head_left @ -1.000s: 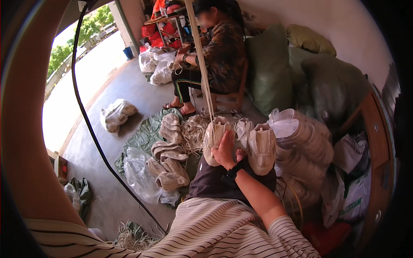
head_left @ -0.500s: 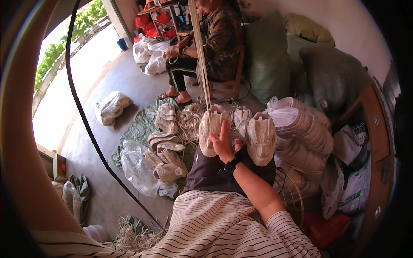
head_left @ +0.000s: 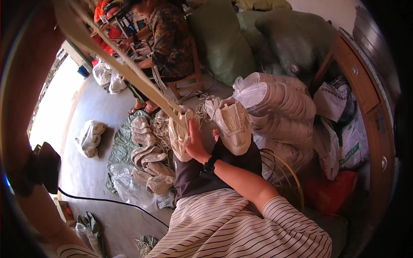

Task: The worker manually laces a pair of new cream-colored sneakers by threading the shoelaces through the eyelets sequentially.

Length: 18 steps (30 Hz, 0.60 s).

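Observation:
Two pale beige shoes rest on my lap, the left shoe (head_left: 175,134) and the right shoe (head_left: 234,129). My right hand (head_left: 197,144), with a dark band on its wrist, grips the inner side of the left shoe, fingers closed against it. From that shoe's top, pale laces (head_left: 142,84) run taut up to the upper left, wide and blurred close to the camera. My left hand (head_left: 32,107) is a dark, large shape along the left rim, above a black device at the wrist. Its fingers are hidden, so their grip on the laces does not show.
Loose shoe uppers (head_left: 146,155) and tangled laces lie on a green sheet (head_left: 118,148) to the left. Stacked shoe parts in clear plastic (head_left: 284,112) stand at right, beside a wooden frame (head_left: 370,103). A seated person (head_left: 170,47) works ahead, near big green sacks (head_left: 219,38).
The laces have swung from nearly upright to slanting up-left. The view has turned, so shoes and surroundings sit further left. My right hand stays on the left shoe.

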### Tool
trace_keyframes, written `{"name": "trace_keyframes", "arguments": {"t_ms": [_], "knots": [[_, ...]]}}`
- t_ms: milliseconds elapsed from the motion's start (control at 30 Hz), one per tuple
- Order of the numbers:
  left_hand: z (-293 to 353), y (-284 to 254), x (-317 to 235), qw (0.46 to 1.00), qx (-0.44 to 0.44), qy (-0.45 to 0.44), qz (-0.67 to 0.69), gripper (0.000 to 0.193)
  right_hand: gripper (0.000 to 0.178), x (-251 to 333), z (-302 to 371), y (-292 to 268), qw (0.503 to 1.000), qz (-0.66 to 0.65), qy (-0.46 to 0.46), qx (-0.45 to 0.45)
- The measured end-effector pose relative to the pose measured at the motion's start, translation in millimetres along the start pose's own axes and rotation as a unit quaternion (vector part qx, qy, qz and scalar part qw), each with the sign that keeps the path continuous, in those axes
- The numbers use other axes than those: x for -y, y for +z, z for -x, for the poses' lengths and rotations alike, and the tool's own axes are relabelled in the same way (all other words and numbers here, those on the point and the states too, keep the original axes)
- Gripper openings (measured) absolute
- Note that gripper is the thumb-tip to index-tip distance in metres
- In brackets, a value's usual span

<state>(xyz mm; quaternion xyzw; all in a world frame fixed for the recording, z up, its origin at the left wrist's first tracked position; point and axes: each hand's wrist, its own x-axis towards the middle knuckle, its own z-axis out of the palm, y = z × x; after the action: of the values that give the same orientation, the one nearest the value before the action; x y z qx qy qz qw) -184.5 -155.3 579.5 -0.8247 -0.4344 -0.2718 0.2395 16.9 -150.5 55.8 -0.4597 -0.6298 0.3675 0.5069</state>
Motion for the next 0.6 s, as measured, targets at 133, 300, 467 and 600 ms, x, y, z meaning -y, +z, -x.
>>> {"name": "trace_keyframes", "arguments": {"t_ms": [133,300,467,600], "knots": [[-43,66,-10,0.996,0.009,0.017,0.086,0.021,0.098,-24,-8,-14,0.997,0.062,-0.031,-0.039],[-46,87,-15,0.988,0.017,-0.012,0.152,0.023,0.1,-25,-11,-22,0.998,0.048,-0.005,-0.051],[-42,99,-28,0.974,0.008,-0.05,0.219,0.025,0.092,-22,-13,-33,0.998,0.044,0.005,-0.034],[-36,121,-49,0.956,0.003,-0.08,0.284,0.027,0.091,-21,-11,-33,0.998,0.047,0.004,-0.034]]}}
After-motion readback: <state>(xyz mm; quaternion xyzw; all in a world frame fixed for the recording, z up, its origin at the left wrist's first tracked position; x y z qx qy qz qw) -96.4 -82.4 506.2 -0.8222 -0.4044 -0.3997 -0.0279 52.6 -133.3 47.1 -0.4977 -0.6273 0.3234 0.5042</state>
